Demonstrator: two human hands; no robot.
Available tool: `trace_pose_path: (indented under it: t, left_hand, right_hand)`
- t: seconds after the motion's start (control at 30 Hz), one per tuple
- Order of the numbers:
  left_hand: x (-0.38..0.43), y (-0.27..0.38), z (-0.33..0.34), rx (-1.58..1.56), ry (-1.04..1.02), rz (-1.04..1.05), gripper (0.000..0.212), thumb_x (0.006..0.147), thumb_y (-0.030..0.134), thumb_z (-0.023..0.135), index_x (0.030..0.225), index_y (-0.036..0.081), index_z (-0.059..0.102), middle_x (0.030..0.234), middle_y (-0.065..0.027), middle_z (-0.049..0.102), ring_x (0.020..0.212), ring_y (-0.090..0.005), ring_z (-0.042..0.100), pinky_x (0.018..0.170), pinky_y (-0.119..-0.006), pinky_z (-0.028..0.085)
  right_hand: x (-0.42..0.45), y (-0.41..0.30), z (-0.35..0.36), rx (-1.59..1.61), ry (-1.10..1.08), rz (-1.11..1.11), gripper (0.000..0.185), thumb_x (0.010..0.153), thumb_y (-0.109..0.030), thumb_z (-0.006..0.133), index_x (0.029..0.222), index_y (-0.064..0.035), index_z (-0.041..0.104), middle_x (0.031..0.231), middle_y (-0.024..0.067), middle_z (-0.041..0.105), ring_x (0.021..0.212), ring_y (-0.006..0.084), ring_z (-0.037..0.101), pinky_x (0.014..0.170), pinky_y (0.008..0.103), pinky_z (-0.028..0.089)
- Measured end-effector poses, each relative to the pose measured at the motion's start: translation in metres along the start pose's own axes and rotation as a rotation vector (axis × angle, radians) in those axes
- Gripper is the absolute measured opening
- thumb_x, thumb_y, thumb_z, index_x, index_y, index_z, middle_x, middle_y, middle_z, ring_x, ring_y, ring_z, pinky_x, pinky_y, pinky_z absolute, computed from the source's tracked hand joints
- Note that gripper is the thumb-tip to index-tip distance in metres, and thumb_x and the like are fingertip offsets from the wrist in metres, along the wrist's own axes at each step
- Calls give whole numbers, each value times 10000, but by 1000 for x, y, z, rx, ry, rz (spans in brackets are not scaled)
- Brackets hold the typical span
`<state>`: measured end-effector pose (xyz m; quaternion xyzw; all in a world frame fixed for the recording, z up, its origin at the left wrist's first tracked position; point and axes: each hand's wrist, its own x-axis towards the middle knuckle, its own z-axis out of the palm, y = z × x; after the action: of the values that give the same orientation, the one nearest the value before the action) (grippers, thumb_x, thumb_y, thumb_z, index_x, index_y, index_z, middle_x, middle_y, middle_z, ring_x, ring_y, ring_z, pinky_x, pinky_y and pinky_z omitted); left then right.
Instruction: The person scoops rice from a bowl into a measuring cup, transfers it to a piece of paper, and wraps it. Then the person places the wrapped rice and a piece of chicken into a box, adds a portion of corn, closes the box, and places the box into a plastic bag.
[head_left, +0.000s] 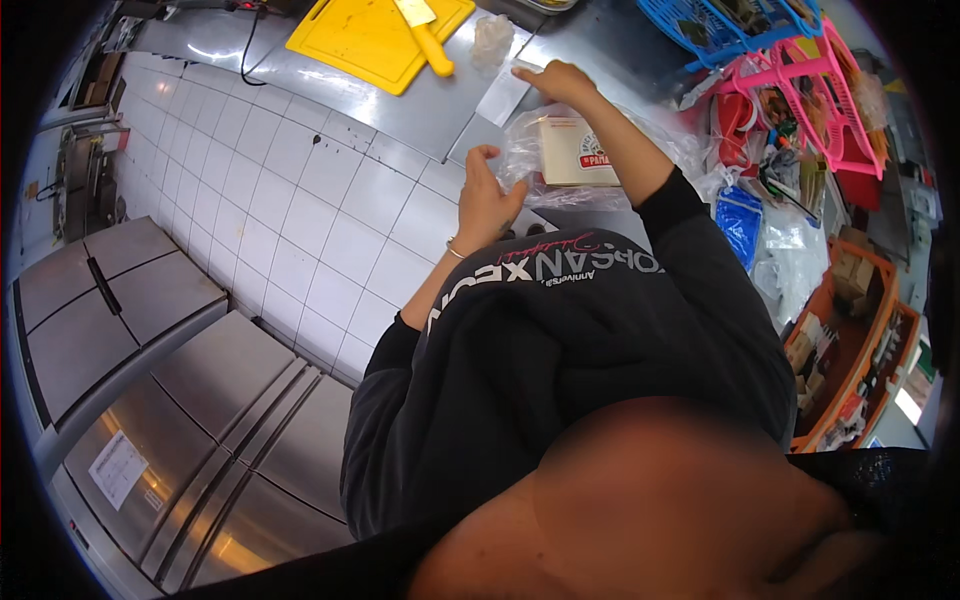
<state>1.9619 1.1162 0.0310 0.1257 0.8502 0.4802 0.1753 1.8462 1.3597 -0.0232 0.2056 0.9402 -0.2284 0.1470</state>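
My right hand (559, 81) reaches over the stainless steel table (457, 112), thumb and fingers pinching the upper end of a white slip (501, 99), probably paper. Closer to my body, my left hand (487, 201) is raised with fingers apart and nothing in it. It hovers beside a clear plastic bag (525, 139). A cream cardboard box (566, 154) with printed writing lies in or under that plastic, and my right forearm hides part of it. Beyond the slip sits a crumpled clear plastic bag (493, 39).
A yellow cutting board (345, 45) carries a knife (431, 49) with a yellow handle. At the right are a blue basket (697, 37), a pink basket (817, 97), a blue packet (739, 217) and orange crates (870, 330). Steel refrigerators (247, 420) stand left, beyond white floor tiles (300, 195).
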Motion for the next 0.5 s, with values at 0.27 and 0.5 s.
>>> trace_pose_path:
  t: [0.27, 0.5]
  left_hand:
    - [9, -21, 4, 4, 198, 374, 197, 834, 185, 742, 944, 38, 669, 931, -87, 566, 860, -194, 576, 803, -307, 458]
    - [18, 3, 8, -778, -64, 24, 182, 944, 172, 621, 898, 1, 659, 770, -30, 652, 759, -117, 596, 751, -263, 460]
  right_hand:
    - [20, 4, -18, 1459, -142, -227, 194, 835, -40, 692, 1007, -34, 604, 979, 60, 666, 884, 161, 678, 840, 322, 572]
    - [-93, 16, -116, 1047, -824, -794, 219, 905, -213, 684, 946, 0, 649, 811, 64, 661, 737, 184, 630, 676, 281, 478]
